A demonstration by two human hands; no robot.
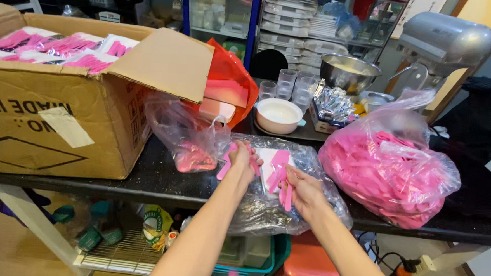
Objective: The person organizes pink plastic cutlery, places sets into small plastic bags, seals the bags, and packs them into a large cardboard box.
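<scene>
At the far left a big cardboard box (62,117) stands on the dark counter (159,178), its flaps open, filled with flat packets in pink and silver. Just beside it lies a small clear bag (186,138) with some pink pieces inside, and behind that a red plastic bag (229,70) leans on the box.

In the middle, the person's left hand (243,165) is closed around a few pink plastic spoons (226,160); their ends stick out on both sides of the fist. The right hand (304,188) pinches more pink spoons between the fingers, close to a white packet (267,159). Both hands work over a crumpled clear plastic sheet (269,212) that hangs over the edge of the counter.

Behind the hands there is a pink bowl (278,116), some clear cups (286,83) and a metal mixing bowl (348,72). At the right a large clear bag (386,173) is full of pink spoons, and a grey stand mixer (444,39) is behind it.
</scene>
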